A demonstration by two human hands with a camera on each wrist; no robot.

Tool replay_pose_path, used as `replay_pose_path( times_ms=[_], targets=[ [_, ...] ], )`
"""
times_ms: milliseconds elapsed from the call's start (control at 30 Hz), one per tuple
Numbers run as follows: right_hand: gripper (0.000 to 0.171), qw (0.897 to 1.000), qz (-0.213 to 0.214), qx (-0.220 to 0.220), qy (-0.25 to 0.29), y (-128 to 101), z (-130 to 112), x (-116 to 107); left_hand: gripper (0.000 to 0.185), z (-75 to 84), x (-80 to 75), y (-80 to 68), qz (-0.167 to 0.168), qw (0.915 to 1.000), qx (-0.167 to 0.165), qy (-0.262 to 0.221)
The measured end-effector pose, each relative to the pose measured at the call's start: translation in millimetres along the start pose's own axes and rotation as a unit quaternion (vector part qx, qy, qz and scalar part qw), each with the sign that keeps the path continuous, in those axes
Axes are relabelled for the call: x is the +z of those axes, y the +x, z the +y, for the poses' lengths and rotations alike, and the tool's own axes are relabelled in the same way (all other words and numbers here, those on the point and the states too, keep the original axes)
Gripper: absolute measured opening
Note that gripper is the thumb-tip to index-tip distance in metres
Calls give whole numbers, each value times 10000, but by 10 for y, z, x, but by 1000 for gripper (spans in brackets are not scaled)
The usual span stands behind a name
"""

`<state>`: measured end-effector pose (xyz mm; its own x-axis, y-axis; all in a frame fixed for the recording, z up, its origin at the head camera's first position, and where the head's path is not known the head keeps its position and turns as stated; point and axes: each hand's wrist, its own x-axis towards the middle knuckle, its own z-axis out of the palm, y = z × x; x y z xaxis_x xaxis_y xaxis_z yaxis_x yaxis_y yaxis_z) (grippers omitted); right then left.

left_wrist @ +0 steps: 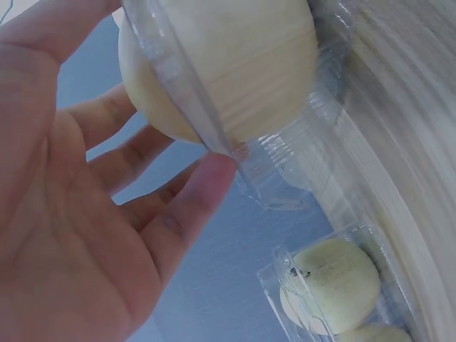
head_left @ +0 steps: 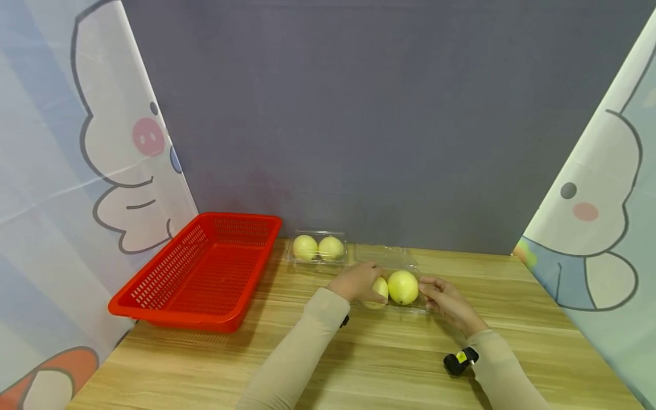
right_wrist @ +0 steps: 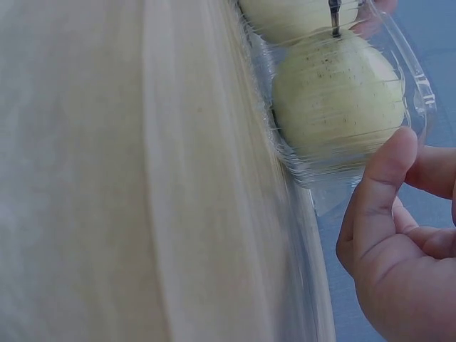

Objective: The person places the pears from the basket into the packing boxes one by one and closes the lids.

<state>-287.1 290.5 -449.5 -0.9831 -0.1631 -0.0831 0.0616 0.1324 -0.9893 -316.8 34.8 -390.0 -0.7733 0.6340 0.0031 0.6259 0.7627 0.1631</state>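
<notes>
In the head view, a clear plastic clamshell box holds two round pale-yellow pears, its lid laid back behind it. My left hand spans the box's left end, over the left pear. The left wrist view shows its fingers spread about the box end and one fingertip against the clear rim. At the other end, my right hand pinches the box edge between thumb and forefinger, beside the right pear. That speckled pear shows through the plastic in the right wrist view.
A second clear box with two pears stands at the back, left of my hands. Further left is a red slotted plastic basket. Behind the wood-grain table hangs a dark grey curtain, with printed cloths at both sides.
</notes>
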Motion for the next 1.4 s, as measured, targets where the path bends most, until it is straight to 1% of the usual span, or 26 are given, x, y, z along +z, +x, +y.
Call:
replay_pose_path(
  times_ms=[67, 233, 300, 400, 467, 533, 567, 633, 700, 833, 900, 1033, 1133, 1233, 1267, 1300, 1400],
  targets=[
    [55, 10000, 46, 27, 33, 3, 3, -2, 57, -17, 3, -6, 18, 10000, -13, -90],
    [56, 10000, -4, 1, 28, 2, 7, -10, 55, -59, -31, -58, 79, 9995, -79, -282],
    [56, 10000, -12, -8, 16, 1, 5, -12, 55, -86, -57, -87, 100, 9993, -67, -367],
    [57, 10000, -14, -20, -2, -5, -6, -8, 54, -152, -70, -120, 183, 9981, 40, -589],
    [57, 10000, -21, -27, -21, -5, -11, -7, 53, -200, -73, -142, 235, 9960, 131, -858],
    [57, 10000, -43, -22, -36, -6, -15, -7, 53, -249, -67, -166, 269, 9918, 194, -1231],
    [58, 10000, -55, -14, -40, -7, -16, -8, 53, -270, -67, -181, 267, 9892, 210, -1428],
    [57, 10000, -49, 9, -29, -9, -20, -5, 53, -313, -54, -209, 241, 9809, 162, -1924],
    [57, 10000, -57, 20, -39, -11, -24, -4, 55, -355, -32, -235, 249, 9683, 37, -2485],
    [58, 10000, -69, 37, -24, -13, -31, 4, 62, -425, 30, -285, 399, 9324, -363, -3573],
    [58, 10000, -72, 50, -27, -13, -31, 7, 65, -449, 66, -311, 498, 9155, -556, -3953],
    [58, 10000, -33, 62, -60, -18, -34, 12, 72, -480, 145, -353, 570, 8891, -833, -4465],
    [58, 10000, -9, 57, -78, -22, -35, 12, 75, -490, 192, -369, 548, 8601, -959, -4980],
    [57, 10000, 26, 81, -6, -22, -29, 14, 76, -500, 231, -373, 468, 8253, -1099, -5519],
    [58, 10000, 17, 75, 6, -19, -24, 12, 76, -503, 244, -374, 436, 8149, -1145, -5666],
    [57, 10000, 8, 67, 20, -17, -21, 11, 75, -508, 258, -373, 403, 8057, -1184, -5789],
    [57, 10000, 43, 44, 65, -7, -13, 7, 73, -509, 288, -382, 326, 7823, -1252, -6094]
  ],
)
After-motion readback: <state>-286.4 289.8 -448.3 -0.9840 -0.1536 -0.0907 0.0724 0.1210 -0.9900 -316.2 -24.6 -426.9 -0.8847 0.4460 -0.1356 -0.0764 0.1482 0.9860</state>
